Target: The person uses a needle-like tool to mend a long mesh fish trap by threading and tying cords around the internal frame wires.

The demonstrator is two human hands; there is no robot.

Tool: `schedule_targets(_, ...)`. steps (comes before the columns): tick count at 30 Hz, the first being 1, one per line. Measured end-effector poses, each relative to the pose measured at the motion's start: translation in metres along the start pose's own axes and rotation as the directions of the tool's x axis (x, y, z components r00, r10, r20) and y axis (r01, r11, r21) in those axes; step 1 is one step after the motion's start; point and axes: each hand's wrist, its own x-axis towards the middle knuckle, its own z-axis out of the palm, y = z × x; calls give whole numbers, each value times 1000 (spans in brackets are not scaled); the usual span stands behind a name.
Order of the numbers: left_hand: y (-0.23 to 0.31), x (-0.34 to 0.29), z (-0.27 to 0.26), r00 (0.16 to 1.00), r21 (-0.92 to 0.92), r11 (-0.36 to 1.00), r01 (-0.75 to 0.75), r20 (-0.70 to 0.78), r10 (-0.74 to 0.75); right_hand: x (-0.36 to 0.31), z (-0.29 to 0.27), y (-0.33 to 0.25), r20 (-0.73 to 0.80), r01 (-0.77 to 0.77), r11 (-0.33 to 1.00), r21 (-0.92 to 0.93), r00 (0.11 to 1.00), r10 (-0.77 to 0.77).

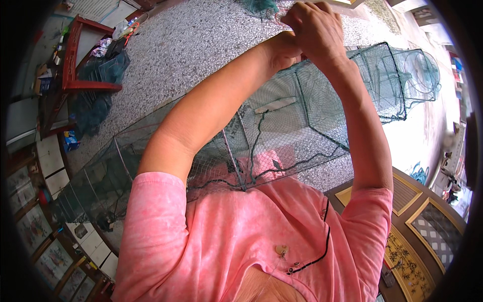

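Note:
A long green mesh net trap (327, 108) with dark-edged frames stretches across in front of me, from the lower left to the upper right. Both my arms reach over it, and my hands meet near the top. My right hand (318, 32) is closed, its fingers curled downward and partly out of sight. Below and beside it, my left hand (288, 49) is closed too, mostly covered by the right. Whatever they grip is hidden. Thin reddish strands show beside the right fingers. A pale flat strip (275, 104) is seen through the mesh.
Speckled floor (166, 55) lies beyond the net. At the left stands a red wooden frame (92, 85) with bags and dark netting (93, 110) by it. Another bundle of green netting (259, 7) lies at the top. Brown panelled furniture (402, 226) is at lower right.

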Motion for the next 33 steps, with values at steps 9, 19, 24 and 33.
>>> schedule_targets(9, 30, -11, 8, 937, 203, 941, -272, 278, 211, 45, -62, -20, -13, -192, 491, 850, 923, 384)
schedule_targets(19, 54, -26, 0, 936, 546, 760, -353, 215, 280, -3, -110, 55, 207, -104, 954, 281, 977, 46)
schedule_targets(24, 62, -37, 9, 948, 796, 521, -309, 210, 240, -7, -116, 83, 547, -301, 884, 359, 835, 62)
schedule_targets(33, 54, -64, 66, 925, 966, 188, -177, 98, 367, -3, -95, 146, 505, -427, 671, 606, 859, 91)
